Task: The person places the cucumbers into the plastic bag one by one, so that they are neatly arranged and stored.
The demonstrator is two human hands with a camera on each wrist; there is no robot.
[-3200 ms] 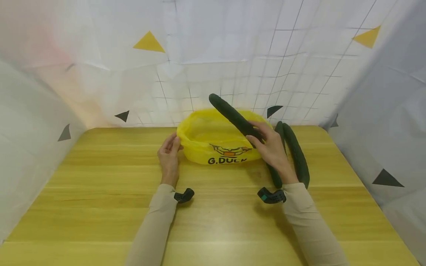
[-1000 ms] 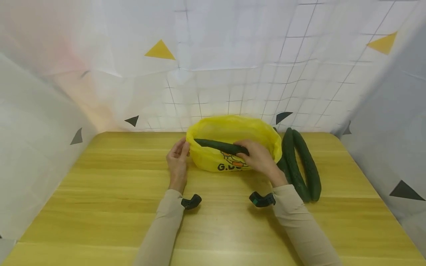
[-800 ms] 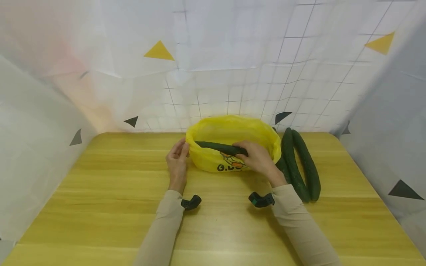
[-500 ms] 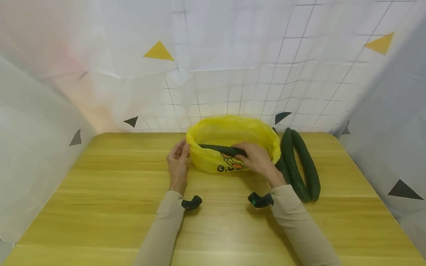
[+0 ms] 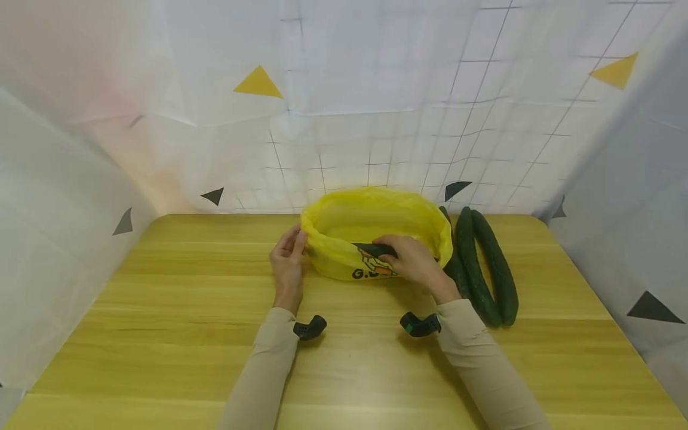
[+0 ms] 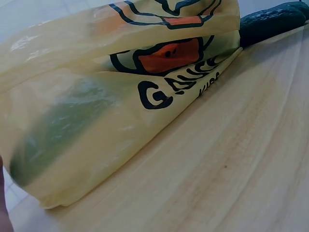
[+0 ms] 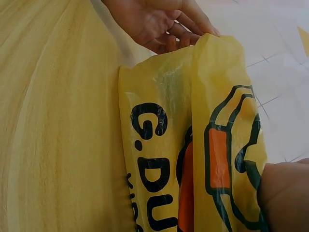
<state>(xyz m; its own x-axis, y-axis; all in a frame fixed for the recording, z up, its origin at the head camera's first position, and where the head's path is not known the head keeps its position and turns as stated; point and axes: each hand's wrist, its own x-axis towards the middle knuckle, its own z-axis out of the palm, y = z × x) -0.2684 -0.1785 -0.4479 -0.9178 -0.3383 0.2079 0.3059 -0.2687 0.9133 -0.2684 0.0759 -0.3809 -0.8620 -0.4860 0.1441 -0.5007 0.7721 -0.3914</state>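
A yellow plastic bag (image 5: 330, 257), printed with G.DUCK lettering, stands with its mouth held wide and its rim folded outward. My left hand (image 5: 287, 257) pinches the rim at the left end; those fingers also show at the top of the right wrist view. Reaching over the front rim, my right hand (image 5: 412, 260) grips a dark green cucumber (image 5: 368, 248) that lies mostly down inside the bag. Through the thin plastic in the left wrist view, the blurred green cucumber (image 6: 58, 130) slants toward the bag's left end.
Right of the bag lie two cucumbers, an inner one (image 5: 473, 263) and an outer one (image 5: 497, 269), side by side. A third cucumber (image 5: 457, 275) is partly hidden behind the bag and right wrist. White sheeting (image 5: 365, 60) walls the wooden table (image 5: 161, 328) at the back and sides.
My right hand has brought the cucumber from above the bag down into it, and its far end has sunk below the rim. The left hand keeps its hold on the rim.
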